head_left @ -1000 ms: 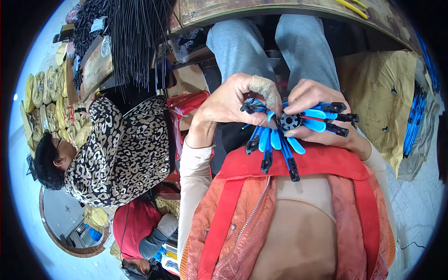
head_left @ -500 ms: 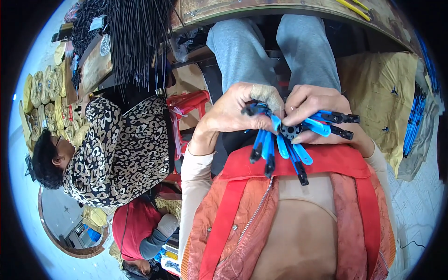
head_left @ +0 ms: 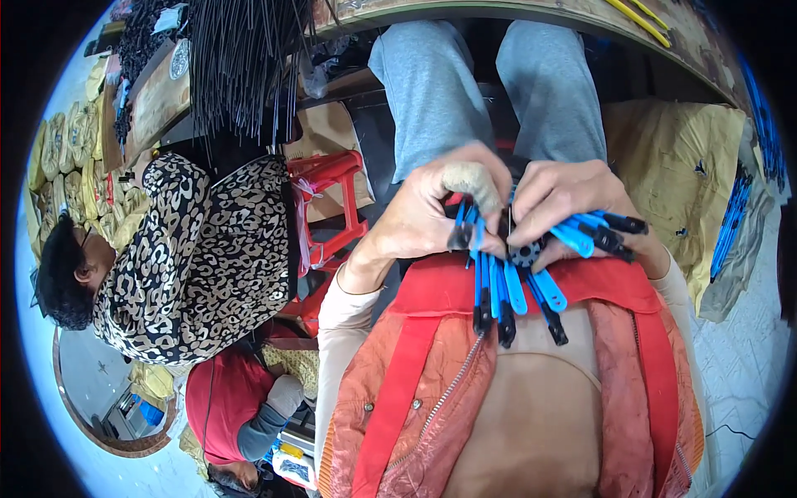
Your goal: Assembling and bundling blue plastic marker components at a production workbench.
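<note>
Above my lap, near the red apron band, both hands work at a small round black notched hub [head_left: 525, 252]. Blue-and-black strips [head_left: 506, 300] with black ends fan out from it, several hanging down and several sticking out to the right. My left hand [head_left: 440, 203] closes around strips at the hub's left, a worn covering on one finger. My right hand [head_left: 564, 195] pinches the hub from the right, with more strips [head_left: 581, 236] under its fingers. A thin dark line stands between the hands; what it is I cannot make out.
A wooden table [head_left: 465, 8] edges the top, with yellow-handled tools [head_left: 639, 21]. Black rods [head_left: 245, 75] hang at upper left. A person in a patterned top [head_left: 232, 257] sits left, by a red stool [head_left: 340, 199]. Brown paper [head_left: 664, 174] and bundled blue strips [head_left: 730, 232] lie right.
The strips have turned about the hub: those below my left hand hang straighter down. My left hand has shifted slightly, and the whole view has moved a little.
</note>
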Demonstrator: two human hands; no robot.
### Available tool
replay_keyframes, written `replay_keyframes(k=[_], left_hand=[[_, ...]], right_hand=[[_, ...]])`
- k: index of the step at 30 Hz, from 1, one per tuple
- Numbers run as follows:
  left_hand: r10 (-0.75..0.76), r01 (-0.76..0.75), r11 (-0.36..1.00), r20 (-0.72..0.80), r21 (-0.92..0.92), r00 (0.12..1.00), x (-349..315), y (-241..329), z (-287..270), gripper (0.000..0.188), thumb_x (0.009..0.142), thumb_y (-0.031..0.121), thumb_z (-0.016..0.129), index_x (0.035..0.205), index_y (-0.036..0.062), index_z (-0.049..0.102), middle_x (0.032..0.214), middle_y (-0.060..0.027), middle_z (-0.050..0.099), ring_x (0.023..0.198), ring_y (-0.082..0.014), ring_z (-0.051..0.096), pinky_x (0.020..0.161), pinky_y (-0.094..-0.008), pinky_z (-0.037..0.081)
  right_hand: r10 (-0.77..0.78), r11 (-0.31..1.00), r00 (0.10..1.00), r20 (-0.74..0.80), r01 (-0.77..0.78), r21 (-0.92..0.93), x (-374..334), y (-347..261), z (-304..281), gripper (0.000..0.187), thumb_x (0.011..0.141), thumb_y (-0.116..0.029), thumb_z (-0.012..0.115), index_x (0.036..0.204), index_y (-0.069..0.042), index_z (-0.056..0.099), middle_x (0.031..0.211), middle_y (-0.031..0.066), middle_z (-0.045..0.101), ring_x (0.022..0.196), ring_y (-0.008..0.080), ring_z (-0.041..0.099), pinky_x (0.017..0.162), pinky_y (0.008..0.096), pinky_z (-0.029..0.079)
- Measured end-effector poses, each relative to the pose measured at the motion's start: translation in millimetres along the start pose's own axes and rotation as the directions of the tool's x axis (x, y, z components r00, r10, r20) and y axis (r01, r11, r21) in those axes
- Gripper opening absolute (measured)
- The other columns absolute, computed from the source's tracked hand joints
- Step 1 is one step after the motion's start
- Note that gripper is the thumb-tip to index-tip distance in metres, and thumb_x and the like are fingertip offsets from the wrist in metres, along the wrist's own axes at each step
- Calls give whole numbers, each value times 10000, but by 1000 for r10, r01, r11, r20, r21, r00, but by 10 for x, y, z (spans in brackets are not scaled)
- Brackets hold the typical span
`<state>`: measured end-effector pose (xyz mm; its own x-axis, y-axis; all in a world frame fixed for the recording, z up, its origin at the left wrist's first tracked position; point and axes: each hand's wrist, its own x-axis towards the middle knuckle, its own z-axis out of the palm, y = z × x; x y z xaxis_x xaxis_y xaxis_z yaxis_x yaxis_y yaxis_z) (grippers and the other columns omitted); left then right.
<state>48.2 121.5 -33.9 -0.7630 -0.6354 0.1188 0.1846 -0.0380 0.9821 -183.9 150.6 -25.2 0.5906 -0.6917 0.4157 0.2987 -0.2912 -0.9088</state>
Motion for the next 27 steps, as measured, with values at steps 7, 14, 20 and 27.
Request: replay_keyframes(k=[7,14,20,27], left_hand=[[-179,170,982,-136,-78,974,-67,59,67,325,705,72,857,938,43,632,888,-43,625,860,-123,602,798,-281,476],[-309,308,939,12,-151,951,121,250,-20,593,713,-15,815,1203,30,485,938,-15,607,927,-99,581,885,-261,454],[-60,9,997,-637,-83,768,427,188,-302,375,908,113,646,1246,5,524,1119,-108,658,966,-170,626,868,-321,497],[106,40,977,-644,208,758,206,103,432,405,814,121,753,1176,21,602,1042,-77,651,932,-156,608,852,-301,485]], right_hand=[[108,994,962,-252,-101,40,-101,80,59,382,659,-135,878,955,14,687,862,133,676,781,246,652,684,332,507],[281,925,937,-210,-206,321,40,-161,58,558,694,44,812,1200,48,579,1042,128,688,1027,184,653,921,334,510],[355,934,750,-558,-259,247,317,-128,-85,327,800,-46,746,1089,-9,600,1028,65,672,942,138,624,869,291,479],[263,949,645,-718,-308,71,312,-122,8,296,817,-53,753,1071,-19,606,1027,56,661,946,117,617,866,269,478]])
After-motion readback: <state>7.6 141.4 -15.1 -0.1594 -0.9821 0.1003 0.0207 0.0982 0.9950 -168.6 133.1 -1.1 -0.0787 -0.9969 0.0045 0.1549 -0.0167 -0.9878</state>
